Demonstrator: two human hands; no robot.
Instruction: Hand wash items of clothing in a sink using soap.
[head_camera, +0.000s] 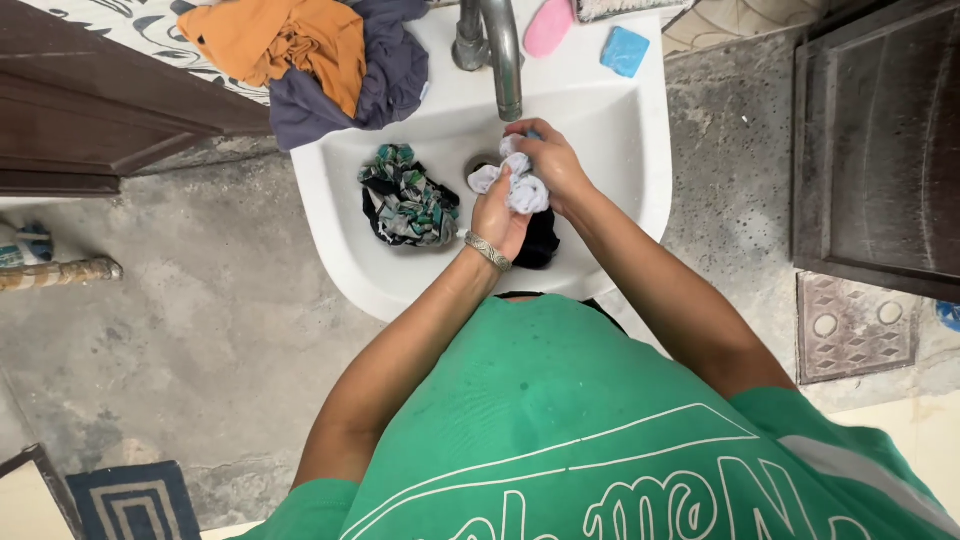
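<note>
Both hands grip one wadded white cloth (520, 185) between them over the sink (620, 150) under the tap (500, 50), left hand (497, 215) clenched below, right hand (550, 160) clenched above, patterned cloth (408, 197) lying left.

Count, head view. Hands: two, left hand (497, 212) and right hand (548, 160), closed together on one white cloth (522, 188). Bracelets: one, metal bracelet (487, 250) on the left wrist. Cloths in the basin besides the white one: two, a patterned green-and-black cloth (406, 203) just left of the left hand and a black cloth (540, 245) directly beneath both hands. Sinks: one white sink (620, 150). Taps: one metal tap (498, 45) above the right hand. Garments piled on the rim, up-left of the hands: two, orange garment (285, 40) and dark grey garment (385, 75). Soap bars beyond the right hand: two, pink soap (548, 27) and blue soap (625, 50).
</note>
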